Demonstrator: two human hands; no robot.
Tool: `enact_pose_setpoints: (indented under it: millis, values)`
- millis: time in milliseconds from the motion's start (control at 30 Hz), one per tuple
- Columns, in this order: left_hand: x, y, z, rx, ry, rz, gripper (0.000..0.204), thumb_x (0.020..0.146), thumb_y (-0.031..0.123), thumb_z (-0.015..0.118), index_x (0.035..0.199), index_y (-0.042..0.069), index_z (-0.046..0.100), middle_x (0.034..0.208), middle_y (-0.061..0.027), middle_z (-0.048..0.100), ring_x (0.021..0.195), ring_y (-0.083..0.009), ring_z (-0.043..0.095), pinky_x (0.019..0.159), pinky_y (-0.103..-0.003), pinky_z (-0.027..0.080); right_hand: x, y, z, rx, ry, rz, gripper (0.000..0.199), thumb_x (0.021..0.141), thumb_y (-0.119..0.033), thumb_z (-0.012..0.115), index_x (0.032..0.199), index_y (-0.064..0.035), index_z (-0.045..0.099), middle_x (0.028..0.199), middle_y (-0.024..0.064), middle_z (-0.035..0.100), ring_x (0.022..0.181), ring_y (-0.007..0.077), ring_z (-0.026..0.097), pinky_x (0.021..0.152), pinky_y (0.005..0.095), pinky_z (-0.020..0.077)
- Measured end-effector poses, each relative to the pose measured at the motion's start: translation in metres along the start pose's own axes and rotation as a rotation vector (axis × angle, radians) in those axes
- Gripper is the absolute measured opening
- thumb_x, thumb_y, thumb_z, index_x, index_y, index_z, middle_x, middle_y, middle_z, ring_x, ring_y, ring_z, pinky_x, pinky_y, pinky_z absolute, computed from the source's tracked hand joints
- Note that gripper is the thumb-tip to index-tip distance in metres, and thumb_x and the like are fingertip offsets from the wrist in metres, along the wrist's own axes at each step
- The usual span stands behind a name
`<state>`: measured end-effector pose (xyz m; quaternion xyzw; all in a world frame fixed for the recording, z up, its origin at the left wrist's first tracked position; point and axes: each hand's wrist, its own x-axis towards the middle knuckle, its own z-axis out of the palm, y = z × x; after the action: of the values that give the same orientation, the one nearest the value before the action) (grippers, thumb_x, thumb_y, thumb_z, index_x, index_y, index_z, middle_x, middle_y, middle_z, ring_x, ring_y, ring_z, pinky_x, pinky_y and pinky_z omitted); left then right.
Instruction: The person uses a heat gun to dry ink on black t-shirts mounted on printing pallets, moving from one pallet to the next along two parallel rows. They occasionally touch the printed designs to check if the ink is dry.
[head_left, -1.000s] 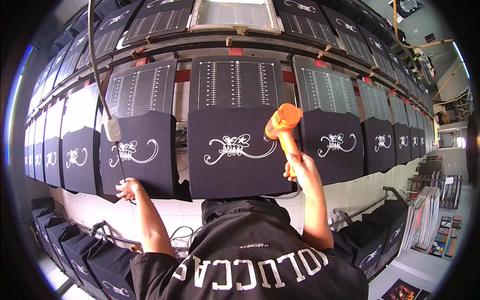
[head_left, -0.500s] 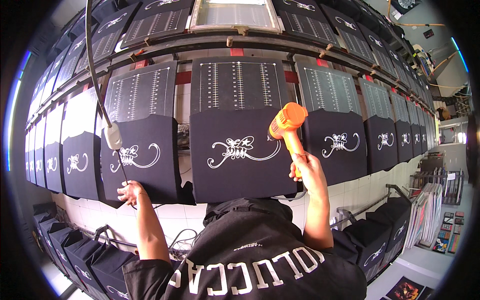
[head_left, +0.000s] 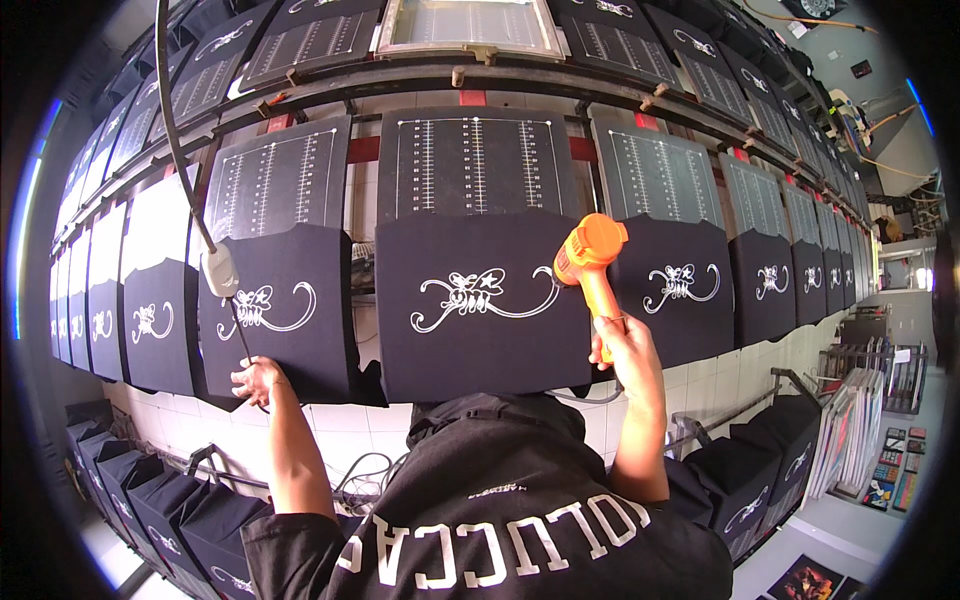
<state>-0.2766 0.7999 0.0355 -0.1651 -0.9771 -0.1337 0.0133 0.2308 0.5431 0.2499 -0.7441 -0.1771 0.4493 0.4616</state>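
Observation:
My right hand (head_left: 634, 358) is wrapped round the handle of an orange heat gun (head_left: 594, 246). Its barrel tilts toward the right end of the white line print (head_left: 474, 294) on the middle black garment (head_left: 475, 360), whose fabric covers the near part of a dark board. On my left, a thin black cable (head_left: 242, 333) hangs from a white socket connector (head_left: 219, 271) and runs down to my left hand (head_left: 262, 382), whose fingers are closed on it. That hand is by the lower edge of the garment (head_left: 320, 350) to the left, which carries a similar print.
Similar garment-covered boards (head_left: 683, 280) stand side by side along a metal rail (head_left: 400, 75), with more behind. A framed screen (head_left: 475, 25) rests at the far middle. Loose cables (head_left: 365, 480) lie on the tiled floor. Flat frames (head_left: 845, 430) stack at the right.
The heat gun and my right hand have moved slightly right and down, away from the middle print. My left hand still grips the cable in nearly the same place.

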Motion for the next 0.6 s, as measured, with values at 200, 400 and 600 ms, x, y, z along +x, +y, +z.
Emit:
enact_pose_setpoints:
  millis: [200, 400, 600]
  values:
    - [-0.001, 0.0, 0.0, 0.016, -0.004, -0.008, 0.052, 0.091, 0.043, 0.044, 0.135, 0.016, 0.041, 0.144, -0.018, 0.036, 0.121, -0.0447, 0.045, 0.092, -0.057, 0.044, -0.011, -0.002, -0.005, 0.005, -0.013, 0.042, 0.028, 0.094, -0.03, 0.061, 0.094, -0.002, 0.059, 0.069, 0.0008, 0.058, 0.057, 0.0083, 0.058, 0.049, 0.0215, 0.0449]
    - [0.002, -0.001, 0.0, 0.027, -0.011, -0.006, 0.052, 0.091, 0.043, 0.045, 0.135, 0.016, 0.042, 0.144, -0.0178, 0.036, 0.121, -0.0443, 0.045, 0.091, -0.056, 0.045, -0.024, 0.005, -0.008, 0.021, -0.061, 0.063, 0.027, 0.095, -0.026, 0.059, 0.103, -0.0009, 0.057, 0.07, 0.0021, 0.058, 0.056, 0.0094, 0.057, 0.049, 0.0223, 0.0449]
    - [0.005, -0.001, 0.003, 0.029, 0.003, -0.016, 0.053, 0.09, 0.044, 0.046, 0.135, 0.016, 0.042, 0.144, -0.0174, 0.036, 0.12, -0.0449, 0.045, 0.091, -0.058, 0.044, -0.036, 0.008, -0.008, 0.097, -0.131, 0.082, 0.029, 0.094, -0.027, 0.061, 0.103, 0.0001, 0.057, 0.069, 0.0016, 0.058, 0.056, 0.0089, 0.058, 0.05, 0.0221, 0.0457]
